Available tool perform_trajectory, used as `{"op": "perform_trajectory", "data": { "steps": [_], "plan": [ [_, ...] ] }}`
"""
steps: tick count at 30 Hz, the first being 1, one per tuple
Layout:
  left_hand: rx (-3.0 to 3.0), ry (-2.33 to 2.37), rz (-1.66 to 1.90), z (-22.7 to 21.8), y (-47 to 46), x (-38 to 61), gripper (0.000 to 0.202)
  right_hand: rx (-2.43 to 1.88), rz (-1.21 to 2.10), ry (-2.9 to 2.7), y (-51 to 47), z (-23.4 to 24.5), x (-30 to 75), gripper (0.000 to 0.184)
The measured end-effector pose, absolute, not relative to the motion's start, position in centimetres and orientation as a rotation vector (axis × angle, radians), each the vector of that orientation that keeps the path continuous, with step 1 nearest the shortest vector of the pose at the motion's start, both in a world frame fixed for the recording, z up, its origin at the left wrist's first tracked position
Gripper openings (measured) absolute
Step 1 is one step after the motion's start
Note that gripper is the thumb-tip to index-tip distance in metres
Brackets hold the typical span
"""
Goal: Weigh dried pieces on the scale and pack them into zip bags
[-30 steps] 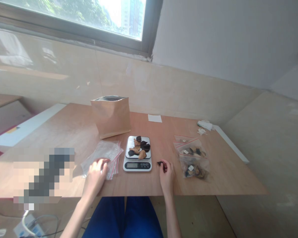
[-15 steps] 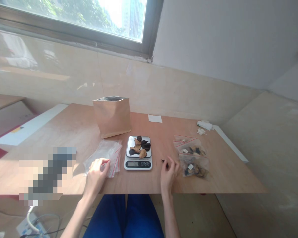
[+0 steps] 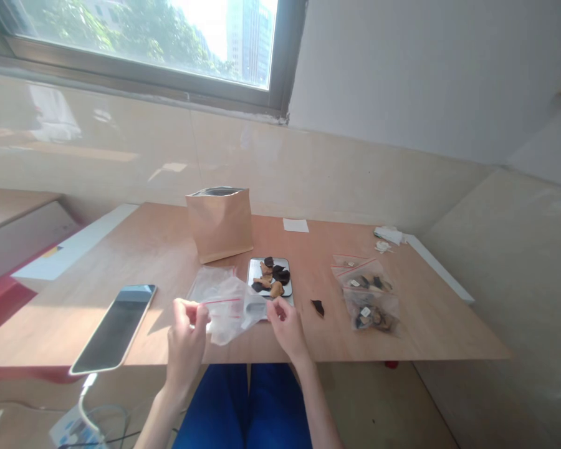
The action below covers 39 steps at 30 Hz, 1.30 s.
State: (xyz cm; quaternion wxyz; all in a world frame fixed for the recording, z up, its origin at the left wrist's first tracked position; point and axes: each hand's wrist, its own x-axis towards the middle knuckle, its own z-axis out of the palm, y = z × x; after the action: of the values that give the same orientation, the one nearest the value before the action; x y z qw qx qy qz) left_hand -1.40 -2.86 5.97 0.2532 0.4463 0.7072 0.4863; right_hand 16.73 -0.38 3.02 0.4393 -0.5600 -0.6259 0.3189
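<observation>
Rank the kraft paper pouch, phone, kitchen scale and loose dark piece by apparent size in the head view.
1. Kraft paper pouch and phone: too close to rank, and the phone sits nearer the camera.
2. Kitchen scale, partly hidden.
3. Loose dark piece.

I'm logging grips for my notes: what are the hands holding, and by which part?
The left hand and right hand pinch a clear zip bag at opposite ends of its red-striped top edge.

**Both hands raised, pinching, held apart**

The left hand (image 3: pixel 186 333) and right hand (image 3: pixel 286 327) face each other, each closed in a pinch grip. The left forearm (image 3: pixel 161 408) and right forearm (image 3: pixel 315 396) angle inward and upward from below.
</observation>
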Motion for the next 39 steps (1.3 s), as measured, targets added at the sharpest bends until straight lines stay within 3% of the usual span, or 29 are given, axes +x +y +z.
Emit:
{"op": "perform_trajectory", "data": {
  "steps": [4,9,11,23,33,39],
  "plan": [
    [1.32,1.916,1.129,7.3,-1.6,-1.7,0.023,-1.329,0.539,-1.631,1.0,3.3,18.2,0.023],
    [1.362,1.987,1.051,8.4,0.2,-1.2,0.021,-1.462,0.298,-1.786,4.7,1.6,19.5,0.054],
    [1.368,1.991,1.074,8.6,0.9,-1.1,0.02,-1.496,0.316,-1.912,6.1,0.6,19.8,0.057],
    [1.293,1.98,1.107,7.3,2.0,-0.6,0.025,-1.571,0.073,-1.912,6.4,-0.3,19.5,0.021],
    [1.313,1.907,1.188,6.3,2.0,-0.2,0.024,-1.495,0.232,-1.645,5.9,0.2,19.3,0.008],
    [1.298,1.825,1.213,6.1,1.9,1.0,0.024,-1.432,0.417,-1.253,6.2,4.2,17.1,0.006]
  ]
}}
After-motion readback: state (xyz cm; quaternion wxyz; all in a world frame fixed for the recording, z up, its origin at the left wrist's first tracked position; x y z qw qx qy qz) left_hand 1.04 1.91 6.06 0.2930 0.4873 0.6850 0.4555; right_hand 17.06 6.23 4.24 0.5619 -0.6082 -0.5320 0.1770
